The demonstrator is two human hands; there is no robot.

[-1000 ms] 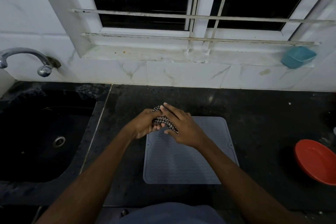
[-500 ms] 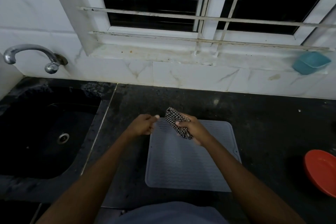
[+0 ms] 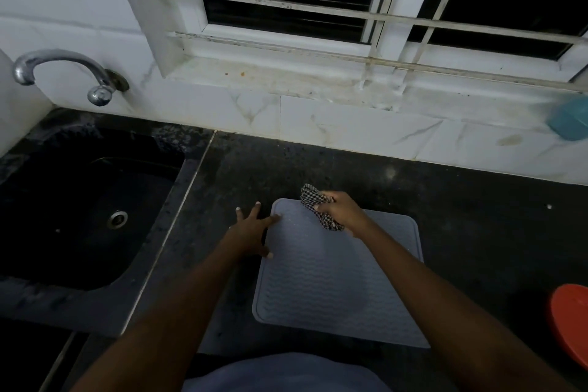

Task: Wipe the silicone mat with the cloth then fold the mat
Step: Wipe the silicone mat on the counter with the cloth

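The flat grey ribbed silicone mat [image 3: 334, 289] lies unfolded on the dark stone desk [image 3: 477, 232]. The left hand [image 3: 251, 232] rests at the mat's left edge, fingers spread and released. At the mat's far edge, the right hand [image 3: 342, 210] clenches the bunched black-and-white checked cloth [image 3: 313, 199]. A round red bowl [image 3: 569, 321] sits at the right, and a black sink [image 3: 79, 207] at the left.
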